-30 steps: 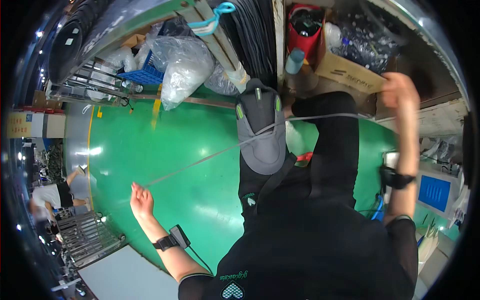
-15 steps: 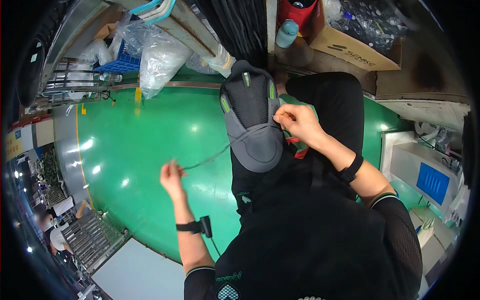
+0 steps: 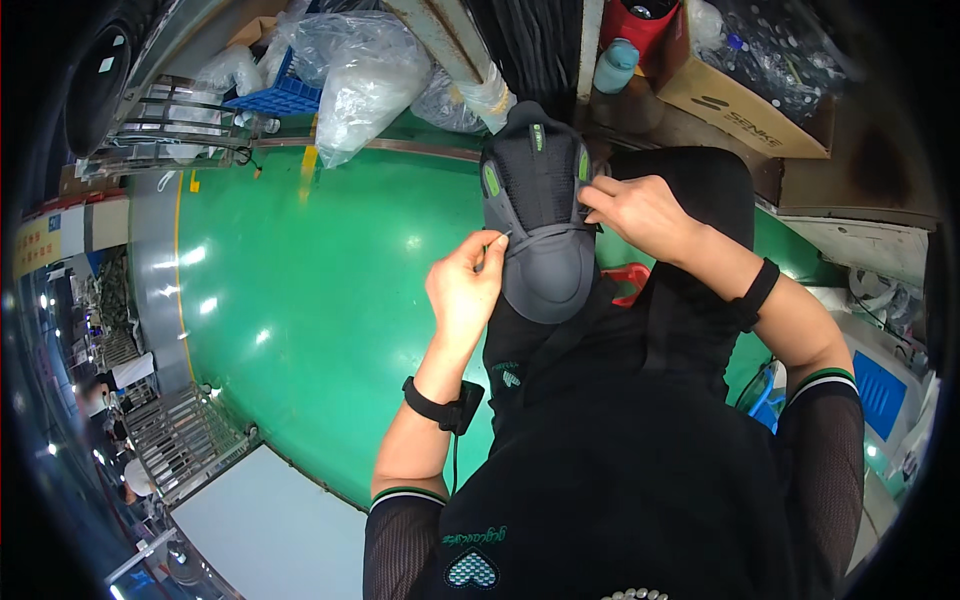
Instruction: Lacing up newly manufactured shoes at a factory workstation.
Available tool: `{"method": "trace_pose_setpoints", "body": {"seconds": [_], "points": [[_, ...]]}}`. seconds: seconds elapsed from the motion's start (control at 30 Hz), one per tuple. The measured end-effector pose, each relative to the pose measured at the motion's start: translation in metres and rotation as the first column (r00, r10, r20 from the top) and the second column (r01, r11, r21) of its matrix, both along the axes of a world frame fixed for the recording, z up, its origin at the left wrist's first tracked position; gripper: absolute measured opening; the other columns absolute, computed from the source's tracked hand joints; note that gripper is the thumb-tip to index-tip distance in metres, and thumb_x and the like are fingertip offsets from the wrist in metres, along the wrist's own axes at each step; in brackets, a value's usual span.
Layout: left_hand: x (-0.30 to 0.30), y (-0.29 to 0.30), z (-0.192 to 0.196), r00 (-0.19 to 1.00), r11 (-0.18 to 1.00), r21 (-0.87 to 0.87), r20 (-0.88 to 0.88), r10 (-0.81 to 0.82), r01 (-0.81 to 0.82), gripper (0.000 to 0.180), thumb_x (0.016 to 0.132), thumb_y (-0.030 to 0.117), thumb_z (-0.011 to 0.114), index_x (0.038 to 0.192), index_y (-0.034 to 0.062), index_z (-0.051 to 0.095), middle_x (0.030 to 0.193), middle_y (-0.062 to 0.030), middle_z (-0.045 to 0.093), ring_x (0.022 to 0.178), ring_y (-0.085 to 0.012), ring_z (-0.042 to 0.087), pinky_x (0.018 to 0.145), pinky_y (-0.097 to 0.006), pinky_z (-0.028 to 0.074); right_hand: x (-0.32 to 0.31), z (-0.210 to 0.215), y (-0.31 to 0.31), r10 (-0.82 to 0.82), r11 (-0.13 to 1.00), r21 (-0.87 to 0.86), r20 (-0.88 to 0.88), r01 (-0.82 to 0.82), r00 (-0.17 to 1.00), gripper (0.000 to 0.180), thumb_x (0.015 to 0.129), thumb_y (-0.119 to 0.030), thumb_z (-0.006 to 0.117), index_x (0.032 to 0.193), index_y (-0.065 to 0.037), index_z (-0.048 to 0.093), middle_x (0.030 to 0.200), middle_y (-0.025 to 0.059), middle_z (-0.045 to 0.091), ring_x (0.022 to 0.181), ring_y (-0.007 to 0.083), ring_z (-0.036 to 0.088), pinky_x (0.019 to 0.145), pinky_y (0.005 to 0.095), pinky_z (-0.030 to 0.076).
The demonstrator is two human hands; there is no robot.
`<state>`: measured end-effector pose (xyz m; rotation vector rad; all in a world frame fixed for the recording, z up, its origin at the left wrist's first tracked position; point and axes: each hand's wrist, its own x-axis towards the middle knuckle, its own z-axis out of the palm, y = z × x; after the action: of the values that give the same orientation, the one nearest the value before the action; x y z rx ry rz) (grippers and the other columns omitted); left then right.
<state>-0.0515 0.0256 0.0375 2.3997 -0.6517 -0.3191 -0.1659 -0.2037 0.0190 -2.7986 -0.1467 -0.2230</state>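
A dark grey shoe (image 3: pixel 548 275) with bright green tabs rests on my lap, its toe toward me. The mesh tongue (image 3: pixel 540 190) lies between its two lacing edges. Across the tongue's lower end runs a dark grey shoelace (image 3: pixel 550 232). At the shoe's left edge, the thumb and fingers of my left hand (image 3: pixel 466 280) pinch the lace near an eyelet. My right hand (image 3: pixel 640 212) is closed at the right lacing edge, fingertips against the shoe; the end of lace it seems to grip is mostly hidden.
A red object (image 3: pixel 626 284) lies beside the shoe. Ahead stand a metal post (image 3: pixel 450 50), plastic bags (image 3: pixel 365 95), and a cardboard box (image 3: pixel 745 110) beside a light blue bottle (image 3: pixel 615 66). A white tabletop (image 3: pixel 270 500) is at lower left; a person works far left.
My left hand has come in from the far left to the shoe's left edge, and the long stretched lace is drawn in. My right hand has moved slightly up along the right edge.
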Motion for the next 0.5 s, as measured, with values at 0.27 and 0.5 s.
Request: {"method": "trace_pose_setpoints", "body": {"seconds": [0.27,0.5], "points": [[0.0,-0.013,-0.014,0.973,1.0,-0.004,0.229,-0.018,0.019,0.011,0.085,0.023,0.068,0.078,0.0135,0.068,0.055,-0.0076,0.057,0.052,-0.0284,0.059,0.053,-0.039,0.045,0.019,0.018,-0.01,0.158,0.987,-0.068,0.21,-0.147,0.965,0.033,0.065,-0.018,0.075,0.094,-0.01,0.062,0.108,0.0011,0.055,0.113,0.0234,0.048,0.09,0.038,0.042],[0.046,-0.021,-0.014,0.847,0.977,0.0,-0.498,-0.185,0.213,0.022,0.088,0.022,0.067,0.077,0.0028,0.066,0.063,0.0035,0.057,0.06,-0.0067,0.046,0.058,-0.025,0.039,0.052,0.01,-0.025,0.487,0.86,-0.153,-0.041,-0.488,0.872,0.02,0.063,-0.027,0.072,0.071,-0.011,0.064,0.083,-0.0025,0.055,0.095,0.0183,0.05,0.085,0.0339,0.037]]}}
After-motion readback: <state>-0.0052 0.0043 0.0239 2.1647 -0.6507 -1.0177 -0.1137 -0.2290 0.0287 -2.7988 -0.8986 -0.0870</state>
